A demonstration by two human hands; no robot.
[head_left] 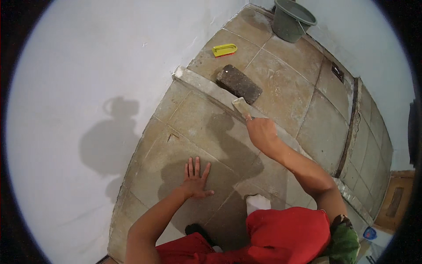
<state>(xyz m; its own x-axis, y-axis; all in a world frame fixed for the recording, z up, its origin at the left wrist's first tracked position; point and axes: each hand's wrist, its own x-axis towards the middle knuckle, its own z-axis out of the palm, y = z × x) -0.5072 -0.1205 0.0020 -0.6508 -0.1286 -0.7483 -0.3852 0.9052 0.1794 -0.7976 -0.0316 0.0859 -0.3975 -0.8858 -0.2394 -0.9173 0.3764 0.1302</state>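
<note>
My left hand (194, 182) is pressed flat on the tan floor tiles (184, 110), fingers spread, holding nothing. My right hand (261, 132) is closed around a scraper (241, 106) with a flat, pale, stained blade; its handle is mostly hidden in my fist. The blade reaches the raised concrete ledge (206, 88) that crosses the floor. Just beyond the blade, a dark, rough block (238, 83) lies on the tiles against the far side of the ledge.
A yellow scrub brush (224, 49) with red bristles lies beyond the block. At the far wall stands a grey-green bucket (292, 22) with a handle. A dark floor drain (337, 71) is near the right wall. The white wall (88, 79) rises at my left.
</note>
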